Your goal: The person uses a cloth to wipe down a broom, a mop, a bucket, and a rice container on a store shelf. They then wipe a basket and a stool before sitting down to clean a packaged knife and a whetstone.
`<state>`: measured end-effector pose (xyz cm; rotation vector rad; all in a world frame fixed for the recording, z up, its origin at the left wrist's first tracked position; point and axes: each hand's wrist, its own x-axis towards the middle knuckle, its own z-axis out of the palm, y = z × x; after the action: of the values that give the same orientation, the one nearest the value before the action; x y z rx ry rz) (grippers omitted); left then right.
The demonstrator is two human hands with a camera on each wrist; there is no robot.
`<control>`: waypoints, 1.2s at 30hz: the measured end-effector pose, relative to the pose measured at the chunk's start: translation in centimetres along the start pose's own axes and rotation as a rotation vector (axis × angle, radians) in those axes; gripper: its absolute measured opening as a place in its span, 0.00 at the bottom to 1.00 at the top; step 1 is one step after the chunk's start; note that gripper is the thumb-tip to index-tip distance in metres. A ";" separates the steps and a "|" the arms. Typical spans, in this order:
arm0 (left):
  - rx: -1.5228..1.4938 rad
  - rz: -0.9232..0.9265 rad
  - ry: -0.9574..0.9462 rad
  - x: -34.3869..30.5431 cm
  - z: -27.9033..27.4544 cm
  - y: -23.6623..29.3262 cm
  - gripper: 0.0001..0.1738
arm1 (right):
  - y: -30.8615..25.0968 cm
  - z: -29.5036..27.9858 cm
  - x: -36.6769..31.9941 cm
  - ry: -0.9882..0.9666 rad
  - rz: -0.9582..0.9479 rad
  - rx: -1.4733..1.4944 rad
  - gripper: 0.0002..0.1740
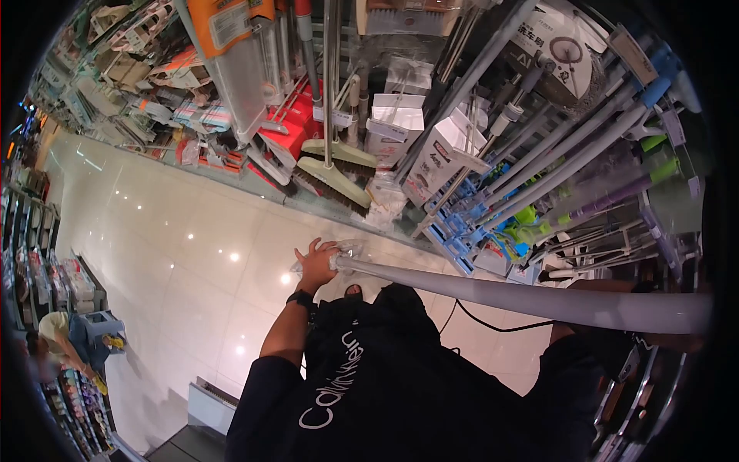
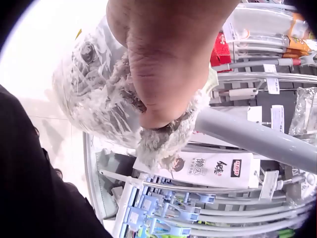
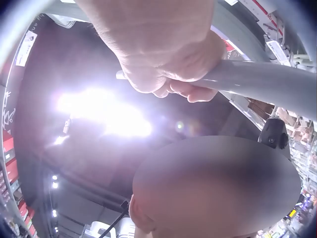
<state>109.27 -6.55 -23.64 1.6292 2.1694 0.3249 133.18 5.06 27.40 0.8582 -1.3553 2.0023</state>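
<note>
A mop with a long grey pole (image 1: 493,296) crosses in front of my body, its fluffy grey-white head (image 2: 168,141) partly wrapped in clear plastic (image 2: 94,84). At the head end my left hand (image 1: 317,268) holds the mop, fingers spread over the head and thumb sunk into the fluff near the pole's joint. My right hand (image 3: 163,49) grips the pole close to its far end, fingers curled round it and raised up under the ceiling lights. In the head view the pole mostly hides that hand.
Shelves ahead carry hanging mops, brooms (image 1: 336,181), boxes (image 1: 443,158) and blue mop heads (image 1: 462,223). Glossy tiled floor (image 1: 192,239) stretches to the left. Another person (image 1: 65,343) is at the left shelves. A black cable (image 1: 500,329) hangs beside my body.
</note>
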 end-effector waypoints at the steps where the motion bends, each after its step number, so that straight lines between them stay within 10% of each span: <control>1: -0.052 0.021 0.028 0.2 0.2 0.3 0.27 | 0.6 0.3 0.9 -0.008 0.000 -0.024 0.15; 4: -0.133 0.068 0.053 0.6 0.4 1.2 0.26 | 2.3 0.6 3.7 -0.030 0.011 -0.095 0.16; 9: -0.238 0.088 0.078 1.4 -0.1 1.8 0.25 | -12.4 0.6 -3.6 -0.079 0.022 -0.199 0.18; 13: -0.382 0.193 0.095 1.8 -1.6 2.1 0.27 | -9.9 0.0 0.8 0.019 0.333 -0.204 0.19; 14: -0.386 0.244 0.088 1.6 -2.0 2.6 0.27 | -6.9 2.8 0.9 0.408 0.166 -0.301 0.16; 23: -0.527 0.338 0.222 0.7 -9.0 8.1 0.18 | -0.7 -3.0 -1.3 0.332 -0.389 -0.656 0.12; 25: -0.606 0.274 0.126 0.3 -10.0 8.7 0.18 | 0.3 -3.2 0.0 0.257 0.093 -0.316 0.19; 36: -0.779 0.326 0.400 1.6 -10.4 10.0 0.19 | 9.8 -4.0 0.2 0.438 0.143 -0.633 0.22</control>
<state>112.86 -1.56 -10.48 1.4967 1.6431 1.4850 124.90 5.69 20.81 0.0345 -1.6585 1.5647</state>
